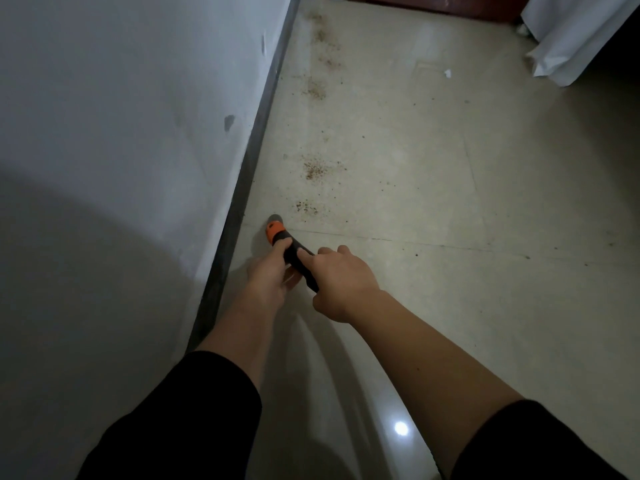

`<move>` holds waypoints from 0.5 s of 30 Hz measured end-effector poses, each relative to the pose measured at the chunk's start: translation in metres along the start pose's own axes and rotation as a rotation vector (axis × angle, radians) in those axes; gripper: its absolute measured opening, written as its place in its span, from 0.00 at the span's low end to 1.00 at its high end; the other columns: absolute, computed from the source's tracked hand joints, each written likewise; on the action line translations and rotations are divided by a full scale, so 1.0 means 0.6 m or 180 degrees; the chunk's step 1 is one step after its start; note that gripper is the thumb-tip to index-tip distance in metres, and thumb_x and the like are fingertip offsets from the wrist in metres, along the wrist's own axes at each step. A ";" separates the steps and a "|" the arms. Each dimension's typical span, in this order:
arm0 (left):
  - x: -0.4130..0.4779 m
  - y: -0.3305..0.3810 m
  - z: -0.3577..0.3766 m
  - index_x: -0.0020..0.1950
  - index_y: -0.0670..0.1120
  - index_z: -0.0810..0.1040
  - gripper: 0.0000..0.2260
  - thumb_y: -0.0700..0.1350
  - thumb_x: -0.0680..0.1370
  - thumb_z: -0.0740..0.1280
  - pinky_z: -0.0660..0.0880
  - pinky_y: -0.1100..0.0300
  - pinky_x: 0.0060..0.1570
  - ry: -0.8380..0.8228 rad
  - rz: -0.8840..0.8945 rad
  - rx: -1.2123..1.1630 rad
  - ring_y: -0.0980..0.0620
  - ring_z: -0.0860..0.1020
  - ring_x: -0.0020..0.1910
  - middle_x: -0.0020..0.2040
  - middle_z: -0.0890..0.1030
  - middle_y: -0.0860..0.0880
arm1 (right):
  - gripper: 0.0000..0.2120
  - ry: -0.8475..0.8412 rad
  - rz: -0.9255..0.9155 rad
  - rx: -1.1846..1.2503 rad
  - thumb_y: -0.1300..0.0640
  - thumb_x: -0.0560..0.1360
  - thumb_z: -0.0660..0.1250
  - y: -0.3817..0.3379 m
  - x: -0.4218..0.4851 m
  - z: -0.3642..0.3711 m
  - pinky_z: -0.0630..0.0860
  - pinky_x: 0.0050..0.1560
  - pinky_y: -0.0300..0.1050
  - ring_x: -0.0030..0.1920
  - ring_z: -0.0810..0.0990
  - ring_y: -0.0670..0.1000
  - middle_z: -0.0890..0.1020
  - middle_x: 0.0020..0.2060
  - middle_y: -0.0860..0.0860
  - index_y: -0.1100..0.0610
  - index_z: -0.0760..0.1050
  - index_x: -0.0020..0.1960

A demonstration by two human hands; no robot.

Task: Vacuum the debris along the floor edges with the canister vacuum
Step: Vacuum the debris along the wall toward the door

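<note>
Left hand [268, 275] grips the vacuum nozzle [292, 254] near its orange collar. Right hand [341, 282] holds it just behind. The tip is at the floor [450, 202] beside the baseboard [249, 174], with debris [306, 207] just ahead.

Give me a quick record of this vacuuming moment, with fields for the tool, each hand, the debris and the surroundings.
tool: vacuum nozzle, black with an orange collar, tip down by the baseboard
left hand: grips the nozzle just behind the collar
right hand: grips it further back
debris: brown patches on the floor along the baseboard, ahead of the tip
surroundings: white wall; white cloth top right; small white scrap
</note>
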State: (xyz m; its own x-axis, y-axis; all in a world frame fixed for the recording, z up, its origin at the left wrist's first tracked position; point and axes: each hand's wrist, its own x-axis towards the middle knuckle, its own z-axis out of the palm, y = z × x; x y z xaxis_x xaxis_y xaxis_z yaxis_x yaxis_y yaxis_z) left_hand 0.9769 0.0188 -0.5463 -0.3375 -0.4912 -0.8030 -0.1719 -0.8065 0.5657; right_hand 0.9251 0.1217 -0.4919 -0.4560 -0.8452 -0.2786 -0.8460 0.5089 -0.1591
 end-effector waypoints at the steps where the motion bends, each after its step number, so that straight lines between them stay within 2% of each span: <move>1: 0.001 -0.002 0.003 0.67 0.38 0.74 0.21 0.46 0.78 0.70 0.79 0.58 0.31 -0.0010 -0.0005 0.0015 0.45 0.83 0.47 0.58 0.81 0.39 | 0.32 -0.0001 0.0014 0.0004 0.60 0.75 0.64 0.002 -0.003 -0.001 0.66 0.46 0.47 0.57 0.70 0.58 0.74 0.57 0.56 0.50 0.56 0.76; 5: 0.002 -0.010 0.016 0.66 0.38 0.75 0.19 0.46 0.78 0.70 0.79 0.57 0.34 -0.0046 0.0008 0.0105 0.45 0.82 0.49 0.58 0.81 0.39 | 0.32 -0.0013 0.0077 -0.0006 0.59 0.75 0.64 0.011 -0.013 -0.006 0.66 0.46 0.47 0.57 0.70 0.57 0.74 0.57 0.56 0.50 0.57 0.76; 9: 0.002 -0.022 0.033 0.65 0.37 0.75 0.19 0.45 0.78 0.70 0.80 0.56 0.38 -0.0091 0.0030 0.0126 0.46 0.82 0.47 0.58 0.80 0.39 | 0.32 -0.0015 0.0161 -0.0006 0.58 0.74 0.65 0.024 -0.027 -0.008 0.67 0.45 0.47 0.56 0.71 0.57 0.74 0.56 0.55 0.50 0.58 0.75; 15: 0.001 -0.042 0.057 0.63 0.37 0.76 0.18 0.44 0.77 0.71 0.80 0.56 0.36 -0.0153 0.0055 0.0189 0.46 0.82 0.45 0.57 0.81 0.39 | 0.33 -0.0007 0.0310 0.0016 0.58 0.75 0.64 0.047 -0.048 -0.005 0.66 0.45 0.47 0.56 0.71 0.57 0.74 0.56 0.55 0.49 0.55 0.77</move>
State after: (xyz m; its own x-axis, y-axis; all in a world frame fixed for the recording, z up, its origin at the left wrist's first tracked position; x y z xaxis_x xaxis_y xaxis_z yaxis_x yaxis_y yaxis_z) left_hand 0.9492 0.0501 -0.5546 -0.3848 -0.4875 -0.7838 -0.2198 -0.7763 0.5908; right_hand 0.9133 0.1598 -0.4856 -0.5354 -0.7913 -0.2951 -0.7963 0.5894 -0.1358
